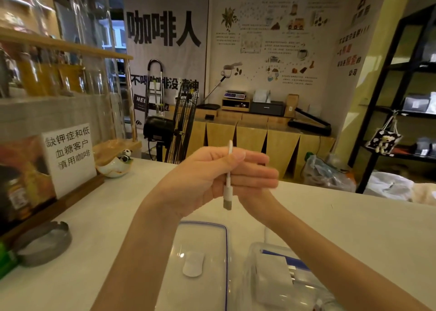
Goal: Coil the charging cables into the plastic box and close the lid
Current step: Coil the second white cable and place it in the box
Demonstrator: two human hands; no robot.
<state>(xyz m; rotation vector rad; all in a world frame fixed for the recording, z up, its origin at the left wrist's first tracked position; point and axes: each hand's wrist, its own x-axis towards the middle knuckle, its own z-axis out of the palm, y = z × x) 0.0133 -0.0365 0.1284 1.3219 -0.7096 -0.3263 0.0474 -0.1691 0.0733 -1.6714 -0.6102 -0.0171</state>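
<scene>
Coiling is starting: left hand (200, 181) pinches the white cable (228, 181), right hand (257, 178) flat behind it; next, looping toward the plastic box (271, 275).

— What sits along the left edge of the tabletop (118, 216)?

— A round grey metal ashtray (42, 243) near the front, with something green (7, 258) just beside it at the very edge. Behind that, a wooden stand holds a white sign (69, 156) with black Chinese characters.

— And past the sign?

— A small ceramic dish (114, 166) with a panda figure (126, 155) on it, near the far left corner.

— Beyond the tabletop?

— A black fan (169, 126), a folded stepladder (154, 86), and a wooden counter (259, 136) carrying a black printer (267, 107) and a scale (234, 94). Black shelving (401, 93) stands at the right, with plastic bags (330, 171) on the floor beside it.
</scene>
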